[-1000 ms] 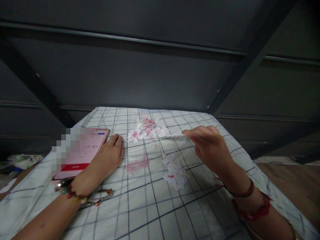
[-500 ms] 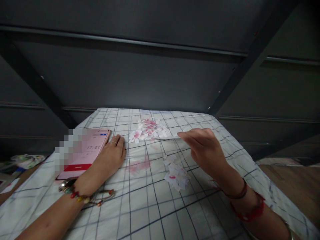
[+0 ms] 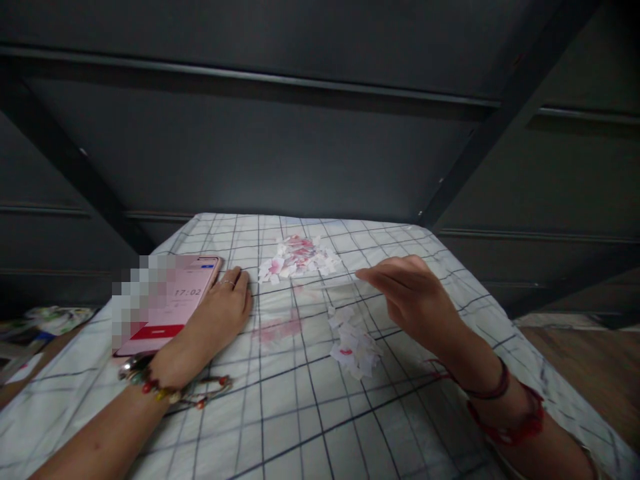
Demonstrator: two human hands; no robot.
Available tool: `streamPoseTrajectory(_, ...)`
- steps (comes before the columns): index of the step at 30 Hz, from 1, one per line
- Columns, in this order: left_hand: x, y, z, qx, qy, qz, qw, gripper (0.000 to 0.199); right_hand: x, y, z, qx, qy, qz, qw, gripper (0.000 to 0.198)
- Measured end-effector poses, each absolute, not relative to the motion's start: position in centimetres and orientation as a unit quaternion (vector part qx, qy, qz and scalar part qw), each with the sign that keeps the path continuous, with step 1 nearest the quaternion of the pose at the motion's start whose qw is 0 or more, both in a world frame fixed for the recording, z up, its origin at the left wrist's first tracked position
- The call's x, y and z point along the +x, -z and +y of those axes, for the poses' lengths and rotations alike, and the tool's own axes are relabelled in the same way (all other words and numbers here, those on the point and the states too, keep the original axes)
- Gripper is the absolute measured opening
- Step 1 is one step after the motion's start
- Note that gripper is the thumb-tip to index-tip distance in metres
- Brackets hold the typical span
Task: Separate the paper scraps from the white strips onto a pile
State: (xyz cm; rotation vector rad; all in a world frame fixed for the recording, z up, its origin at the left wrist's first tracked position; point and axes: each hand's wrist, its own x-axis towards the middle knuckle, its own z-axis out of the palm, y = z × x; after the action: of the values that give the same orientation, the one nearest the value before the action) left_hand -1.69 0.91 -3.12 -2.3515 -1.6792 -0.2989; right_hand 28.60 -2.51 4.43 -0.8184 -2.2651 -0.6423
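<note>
My left hand (image 3: 227,305) lies flat on the checked cloth against the right edge of a pink-cased phone (image 3: 163,300), fingers stretched out. The phone screen shows a timer and a red button. My right hand (image 3: 417,297) is closed in a pinch on a thin, pale, blurred tool that looks like tweezers (image 3: 343,279). Its tip points left, at the near edge of a heap of torn white and pink paper scraps (image 3: 299,257). A smaller pile of paper scraps (image 3: 357,350) lies nearer me, left of my right wrist. My curled fingers hide the tool's grip end.
The white cloth with dark grid lines (image 3: 285,427) covers the tabletop. A pink stain (image 3: 277,330) marks it between my hands. Dark panels (image 3: 270,153) rise behind the table's far edge. Items lie low at the left (image 3: 57,320), beside the table.
My right hand stays near the same place, its wrist shifted slightly right. The tool's tip has moved slightly right and toward me. My left hand stays put, and the phone timer reads one second more.
</note>
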Motion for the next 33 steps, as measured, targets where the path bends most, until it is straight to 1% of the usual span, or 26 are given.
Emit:
streamPoseTrajectory(4, -1.8, 3.3, 1.0, -0.807, 0.115, -0.570, 0.105, 0.044, 28.5, -4.5, -2.8, -0.294, 0.231, -0.863, 0.339, 0.034)
streamPoseTrajectory(10, -1.8, 3.4, 0.9, -0.803, 0.126, -0.574, 0.101, 0.043, 27.2, -3.7, -2.4, -0.304, 0.273, -0.838, 0.362, 0.032)
streamPoseTrajectory(16, -1.5, 3.0, 0.7, -0.802, 0.100, -0.580, 0.103, 0.042, 26.4, -3.6, -2.3, -0.274, 0.258, -0.866, 0.330, 0.032)
streamPoseTrajectory(19, -1.5, 2.9, 0.7, -0.802, 0.104, -0.579, 0.106, 0.041, 26.7, -3.8, -2.4, -0.271, 0.241, -0.869, 0.337, 0.033)
streamPoseTrajectory(22, -1.5, 3.0, 0.6, -0.801, 0.106, -0.579, 0.111, 0.041, 26.5, -3.6, -2.5, -0.282, 0.258, -0.852, 0.357, 0.030)
streamPoseTrajectory(28, -1.6, 3.0, 0.7, -0.807, 0.113, -0.569, 0.113, 0.043, 25.5, -3.4, -2.7, -0.290, 0.266, -0.862, 0.319, 0.029)
streamPoseTrajectory(33, -1.5, 2.9, 0.6, -0.804, 0.094, -0.576, 0.119, 0.044, 25.8, -3.7, -2.7, -0.291, 0.251, -0.858, 0.341, 0.033)
